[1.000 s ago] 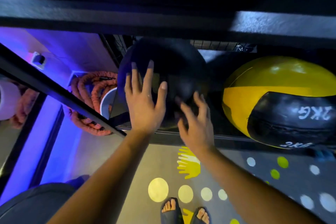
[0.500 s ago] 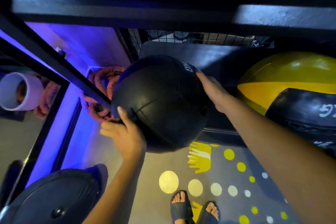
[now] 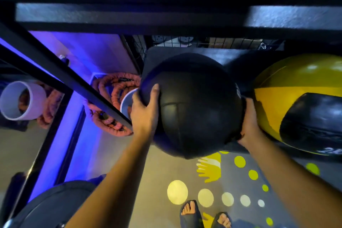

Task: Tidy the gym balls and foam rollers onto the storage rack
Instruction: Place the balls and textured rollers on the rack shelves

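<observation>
A black medicine ball (image 3: 194,105) hangs at the front edge of the rack's lower shelf (image 3: 166,57), partly over the floor. My left hand (image 3: 144,111) grips its left side, thumb lying up over the ball. My right hand (image 3: 249,126) cups its right side, with the fingers hidden behind the ball. Right next to that hand, a yellow and black ball (image 3: 288,83) lies on the same shelf. The rack's dark upper beam (image 3: 129,16) runs across the top of the view.
An orange battle rope (image 3: 112,89) is coiled on the floor at the left, beside a white cylinder (image 3: 37,100) and a slanted black rack bar (image 3: 61,74). A dark round weight (image 3: 55,207) sits at bottom left. My sandalled feet (image 3: 190,211) stand on a dotted floor mat (image 3: 177,191).
The black ball came forward off the shelf into both hands. My left hand moved from under it to its left side, and my right hand came from behind it to its right side.
</observation>
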`<state>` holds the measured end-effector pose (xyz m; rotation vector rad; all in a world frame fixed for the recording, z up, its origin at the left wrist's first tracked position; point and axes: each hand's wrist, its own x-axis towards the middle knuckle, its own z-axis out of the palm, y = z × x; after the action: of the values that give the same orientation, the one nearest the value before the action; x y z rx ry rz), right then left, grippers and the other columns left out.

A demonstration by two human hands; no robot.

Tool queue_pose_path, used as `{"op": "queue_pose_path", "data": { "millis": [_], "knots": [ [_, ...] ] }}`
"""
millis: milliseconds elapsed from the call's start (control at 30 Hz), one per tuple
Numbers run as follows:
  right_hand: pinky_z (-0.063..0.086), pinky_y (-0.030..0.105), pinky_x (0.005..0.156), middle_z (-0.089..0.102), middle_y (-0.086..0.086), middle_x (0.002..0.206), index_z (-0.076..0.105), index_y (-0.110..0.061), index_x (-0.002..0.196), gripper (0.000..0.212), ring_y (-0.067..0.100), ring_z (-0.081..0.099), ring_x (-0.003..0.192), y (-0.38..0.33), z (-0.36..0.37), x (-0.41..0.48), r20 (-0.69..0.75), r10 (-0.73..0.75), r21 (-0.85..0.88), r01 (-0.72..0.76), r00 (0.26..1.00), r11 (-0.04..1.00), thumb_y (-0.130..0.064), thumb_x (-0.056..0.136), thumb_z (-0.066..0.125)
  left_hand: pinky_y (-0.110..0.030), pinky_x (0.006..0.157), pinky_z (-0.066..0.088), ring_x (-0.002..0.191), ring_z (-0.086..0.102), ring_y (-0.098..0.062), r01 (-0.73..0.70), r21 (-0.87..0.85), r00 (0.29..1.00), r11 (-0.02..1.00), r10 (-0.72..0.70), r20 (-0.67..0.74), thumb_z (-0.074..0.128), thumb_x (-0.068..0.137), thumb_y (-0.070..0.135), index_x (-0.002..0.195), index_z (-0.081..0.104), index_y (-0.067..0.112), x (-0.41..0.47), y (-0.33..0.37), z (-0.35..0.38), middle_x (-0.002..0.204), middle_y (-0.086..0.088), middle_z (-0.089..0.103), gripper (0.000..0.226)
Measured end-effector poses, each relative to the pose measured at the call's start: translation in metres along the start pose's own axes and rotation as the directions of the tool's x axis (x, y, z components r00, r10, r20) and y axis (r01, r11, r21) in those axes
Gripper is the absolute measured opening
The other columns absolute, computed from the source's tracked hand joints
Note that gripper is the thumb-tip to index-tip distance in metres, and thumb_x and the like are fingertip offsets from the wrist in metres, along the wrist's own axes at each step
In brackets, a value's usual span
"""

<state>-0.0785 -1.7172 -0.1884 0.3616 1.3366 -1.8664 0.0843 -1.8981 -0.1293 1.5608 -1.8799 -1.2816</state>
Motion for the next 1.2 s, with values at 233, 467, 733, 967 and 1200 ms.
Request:
{"op": "queue_pose_path", "data": {
  "millis": [233,467,733,967,1200],
  "knots": [
    [0.057,0.044,0.087,0.051,-0.013,0.145,0.033,-0.046,0.148,0.072,0.020,0.057,0.124,0.062,0.001,-0.025,-0.254,0.068,-0.075,-0.089,0.965,0.993,-0.082,0.086,0.042,-0.042,0.112,0.034,0.138,0.045,-0.036,-0.336,0.217,0.942,0.917,0.333,0.049,0.041,0.104,0.045,0.147,0.052,0.014,0.033,0.032,0.049,0.147,-0.020,0.054,0.054],
    [0.038,0.040,0.100,0.045,0.011,0.147,0.043,-0.012,0.144,0.082,0.035,0.048,0.132,0.009,0.021,-0.004,-0.328,-0.213,-0.616,-0.038,0.920,0.787,-0.075,0.091,0.041,-0.061,0.118,0.016,0.152,0.006,-0.044,-0.219,0.255,0.975,0.942,0.219,0.029,0.051,0.088,0.075,0.159,0.006,0.046,0.002,0.019,0.066,0.169,-0.017,0.001,0.089],
    [0.038,0.038,0.103,0.044,0.002,0.155,0.031,-0.036,0.155,0.071,0.030,0.043,0.139,-0.039,0.025,0.045,-0.080,-0.236,-0.721,0.108,0.968,0.685,-0.073,0.095,0.035,-0.055,0.119,0.016,0.149,0.013,-0.048,-0.227,0.187,0.974,0.956,0.222,0.048,0.058,0.086,0.070,0.160,0.010,0.040,0.015,-0.008,0.047,0.166,-0.020,0.008,0.094],
    [0.042,0.040,0.103,0.055,0.016,0.144,0.042,-0.019,0.151,0.057,0.039,0.051,0.131,0.003,0.007,0.017,0.002,-0.426,-0.929,0.160,0.905,0.335,-0.049,0.108,0.022,-0.048,0.126,0.009,0.155,0.009,-0.035,-0.224,0.056,0.974,0.973,0.222,0.044,0.056,0.074,0.080,0.162,0.007,0.019,0.014,-0.043,0.034,0.166,-0.019,0.011,0.119],
    [0.044,0.039,0.059,0.068,0.032,0.093,0.058,0.000,0.109,0.059,0.048,0.068,0.084,0.032,-0.007,0.011,0.105,-0.582,-0.992,0.123,0.806,-0.009,-0.045,0.108,0.020,-0.025,0.124,0.017,0.154,0.018,-0.012,-0.050,-0.112,0.996,0.992,0.058,0.072,0.056,0.087,0.072,0.161,0.000,0.008,-0.001,-0.081,0.022,0.168,-0.010,0.019,0.113]
  ]
}}
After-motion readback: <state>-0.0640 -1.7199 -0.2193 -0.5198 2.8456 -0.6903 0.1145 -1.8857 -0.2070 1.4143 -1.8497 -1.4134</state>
